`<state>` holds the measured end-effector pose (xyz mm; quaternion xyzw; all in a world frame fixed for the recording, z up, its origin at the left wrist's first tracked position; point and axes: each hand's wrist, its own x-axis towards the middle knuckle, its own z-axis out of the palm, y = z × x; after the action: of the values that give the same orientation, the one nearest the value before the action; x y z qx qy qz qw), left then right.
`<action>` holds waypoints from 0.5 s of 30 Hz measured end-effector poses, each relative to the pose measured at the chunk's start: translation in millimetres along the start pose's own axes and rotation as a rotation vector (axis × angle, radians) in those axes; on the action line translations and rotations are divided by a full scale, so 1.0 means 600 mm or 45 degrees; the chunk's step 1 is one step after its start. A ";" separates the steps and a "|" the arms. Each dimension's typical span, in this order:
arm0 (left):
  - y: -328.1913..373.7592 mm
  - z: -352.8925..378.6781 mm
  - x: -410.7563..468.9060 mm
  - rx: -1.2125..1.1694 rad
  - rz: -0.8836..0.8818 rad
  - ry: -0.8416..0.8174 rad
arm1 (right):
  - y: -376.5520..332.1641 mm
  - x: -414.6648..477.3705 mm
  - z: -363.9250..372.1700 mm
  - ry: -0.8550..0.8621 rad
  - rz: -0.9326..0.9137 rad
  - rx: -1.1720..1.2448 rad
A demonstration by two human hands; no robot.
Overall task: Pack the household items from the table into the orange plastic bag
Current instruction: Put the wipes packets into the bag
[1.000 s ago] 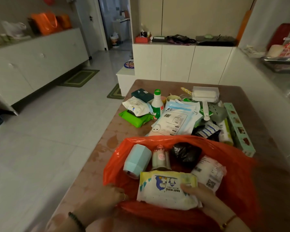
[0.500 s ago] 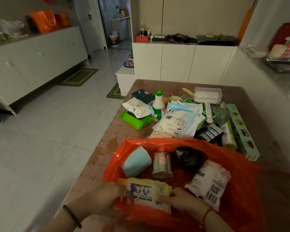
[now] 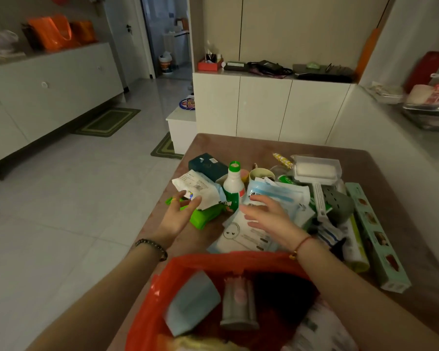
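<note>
The orange plastic bag (image 3: 228, 260) lies open at the near table edge, holding a pale blue cup (image 3: 193, 307), a clear jar (image 3: 238, 305), a black bundle and white packets. My left hand (image 3: 180, 214) reaches over the bag, fingers apart, touching the corner of a white wipes packet (image 3: 200, 188) above a green pack (image 3: 203, 216). My right hand (image 3: 266, 216) hovers open over the large blue-and-white packet (image 3: 279, 196). A white bottle with a green cap (image 3: 233, 186) stands between the two hands.
Further items crowd the brown table (image 3: 238, 145): a dark green box (image 3: 208, 165), a white lint roller (image 3: 317, 171), a grey object, a long pale-green carton (image 3: 375, 234) along the right. White cabinets stand behind and to the left; tiled floor lies left.
Both hands have let go of the baby wipes pack, left in the bag, and moved forward over the bag to the items on the table. The view has shifted closer.
</note>
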<state>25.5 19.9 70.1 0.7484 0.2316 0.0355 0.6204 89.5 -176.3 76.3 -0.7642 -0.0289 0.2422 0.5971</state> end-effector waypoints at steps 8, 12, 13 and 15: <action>-0.036 0.037 0.150 -0.575 -0.329 0.146 | -0.006 0.157 0.152 -0.033 -0.617 -0.989; -0.053 0.039 0.191 -0.666 -0.525 0.340 | 0.018 0.180 0.185 0.095 -0.630 -1.360; -0.054 0.039 0.191 -0.712 -0.536 0.313 | 0.022 0.178 0.187 0.099 -0.633 -1.343; -0.059 0.037 0.185 -0.834 -0.526 0.220 | 0.029 0.169 0.186 0.063 -0.664 -1.235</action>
<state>121.0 47.2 5.9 0.4427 0.4049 0.0448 0.7988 129.6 -47.1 7.4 -0.9247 -0.3115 0.0271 0.2173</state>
